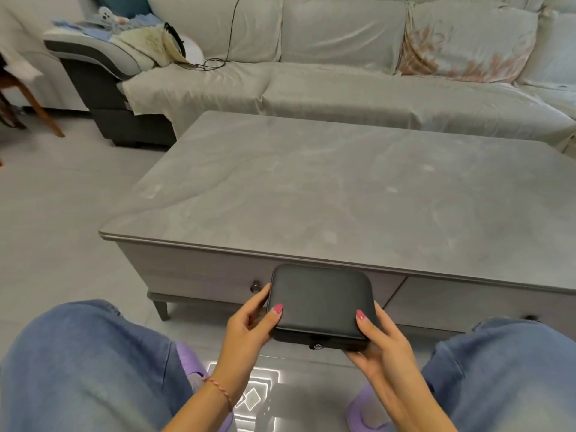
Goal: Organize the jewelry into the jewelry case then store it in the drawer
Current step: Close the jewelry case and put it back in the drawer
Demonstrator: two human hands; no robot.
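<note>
Before closed drawer (215, 283), held jewelry case (321, 302)

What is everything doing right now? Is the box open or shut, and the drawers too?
Jewelry case: lid shut, held up in front of the table.
Left hand: gripping the case's left side.
Right hand: gripping its right side.
Left drawer: shut.
Right drawer: shut.

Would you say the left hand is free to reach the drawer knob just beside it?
Probably not yet: the left hand grips the closed jewelry case together with the right hand. The knob itself is close and unobstructed.
</note>
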